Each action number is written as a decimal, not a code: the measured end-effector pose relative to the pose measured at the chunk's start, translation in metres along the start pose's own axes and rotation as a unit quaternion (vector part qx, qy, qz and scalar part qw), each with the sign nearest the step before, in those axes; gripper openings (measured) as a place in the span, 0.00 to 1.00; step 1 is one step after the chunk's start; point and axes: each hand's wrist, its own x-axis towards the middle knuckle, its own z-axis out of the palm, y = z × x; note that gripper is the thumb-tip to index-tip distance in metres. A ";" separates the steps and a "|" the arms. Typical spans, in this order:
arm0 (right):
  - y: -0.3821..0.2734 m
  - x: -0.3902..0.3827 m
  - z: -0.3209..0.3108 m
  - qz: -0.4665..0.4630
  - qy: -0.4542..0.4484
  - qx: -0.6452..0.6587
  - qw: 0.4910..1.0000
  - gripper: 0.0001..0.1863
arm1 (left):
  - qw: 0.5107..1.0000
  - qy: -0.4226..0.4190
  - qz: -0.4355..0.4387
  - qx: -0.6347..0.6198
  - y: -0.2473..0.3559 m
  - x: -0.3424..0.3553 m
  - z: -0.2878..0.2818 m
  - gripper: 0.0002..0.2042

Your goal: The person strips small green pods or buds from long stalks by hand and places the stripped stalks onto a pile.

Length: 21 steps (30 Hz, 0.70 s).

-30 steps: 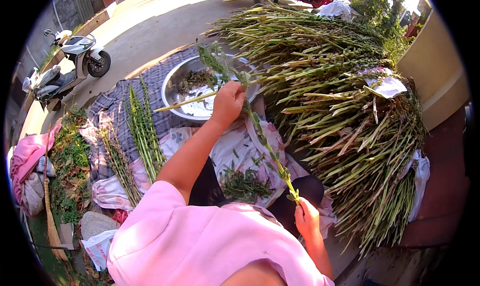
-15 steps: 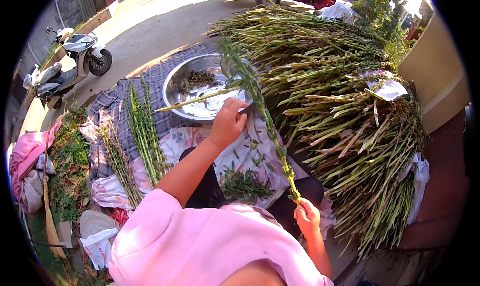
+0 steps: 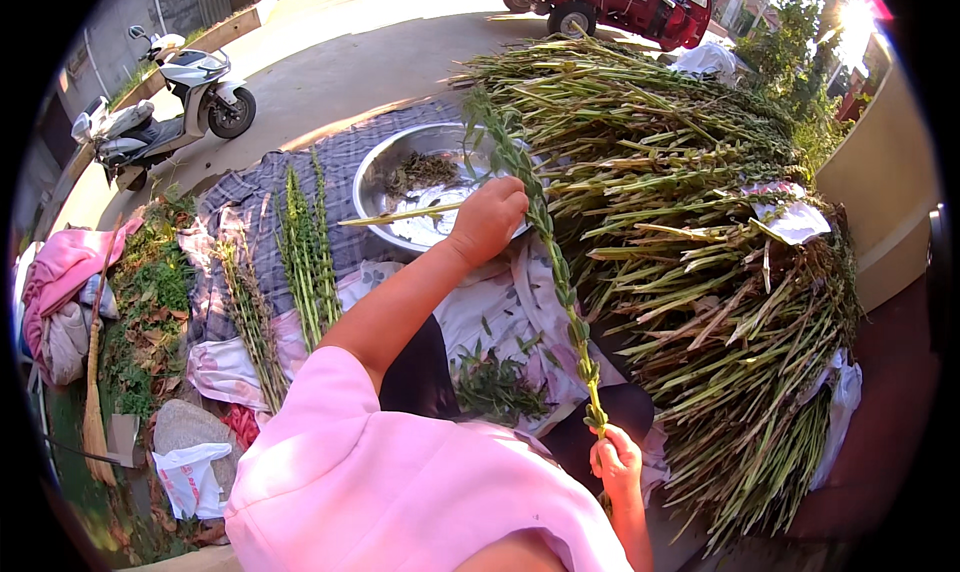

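Observation:
A long green sesame stalk (image 3: 566,290), set with pods and leaves, slants across in front of me. My right hand (image 3: 617,459) is closed round its lower, bare end, near my knee. Farther up, my left hand (image 3: 490,215) has its fingers curled against the leafy upper part; their tips are partly hidden. Beyond that hand stands a wide metal basin (image 3: 372,194) with dark dry plant bits (image 3: 421,173) inside. A pale cut stem (image 3: 400,215) lies across the basin's near side. Picked green leaves (image 3: 500,388) form a small heap on the cloth between my legs.
A big pile of cut stalks (image 3: 690,272) fills the right side. Several green stalks (image 3: 303,242) and a drier bundle (image 3: 250,322) lie on the cloths at left. Farther left are a broom (image 3: 96,412), a stone (image 3: 190,429) and a scooter (image 3: 170,112). A red vehicle (image 3: 630,7) stands behind.
My left hand has moved up and right along the stalk, close against its leaves. My right hand keeps its hold on the lower end. The whole view has shifted slightly.

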 end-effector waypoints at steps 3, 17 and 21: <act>0.002 0.002 -0.001 -0.004 -0.007 -0.001 1.000 0.12 | 1.000 0.015 -0.013 -0.011 0.000 -0.002 -0.002 0.06; -0.011 -0.001 -0.001 0.011 -0.056 0.007 0.998 0.12 | 0.997 0.011 0.076 0.017 -0.012 0.018 -0.003 0.09; -0.010 0.001 0.001 0.013 -0.061 0.028 0.998 0.12 | 0.995 0.001 0.091 0.050 -0.014 0.017 -0.009 0.09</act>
